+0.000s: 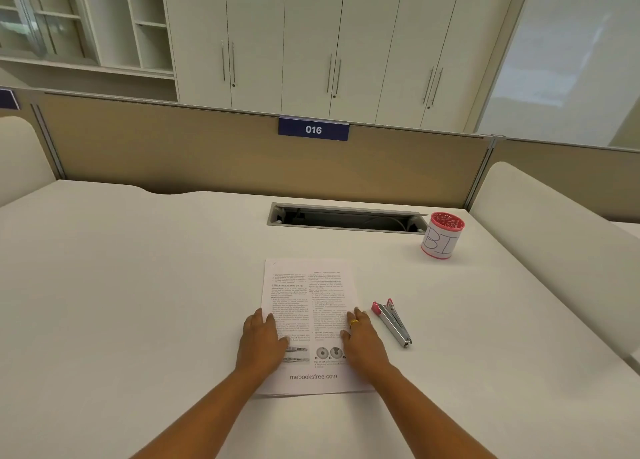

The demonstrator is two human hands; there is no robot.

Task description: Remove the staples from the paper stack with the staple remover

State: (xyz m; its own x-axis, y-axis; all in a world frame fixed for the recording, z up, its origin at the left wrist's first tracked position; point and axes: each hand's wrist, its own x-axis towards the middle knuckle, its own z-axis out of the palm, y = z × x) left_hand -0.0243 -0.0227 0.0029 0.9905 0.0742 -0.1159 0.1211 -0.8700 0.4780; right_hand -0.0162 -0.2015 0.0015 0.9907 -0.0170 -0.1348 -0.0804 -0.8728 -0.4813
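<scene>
Apparently flat, left hand (261, 341) and right hand (363, 341) press paper stack (308, 292) side edges; staple remover (393, 321) lies beside.

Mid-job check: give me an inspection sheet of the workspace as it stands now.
Surface: white desk, flat.
Job's things: paper stack lies front centre; staple remover lies on the desk just right of it, untouched.
Clutter: pink cup at far right.
Hands: left hand and right hand rest flat on the paper stack, fingers straight.
Cables: nothing seen on top; inside of the open desk slot too dark to tell.
Surroundings: partition with sign reading 016; cabinets behind.
</scene>
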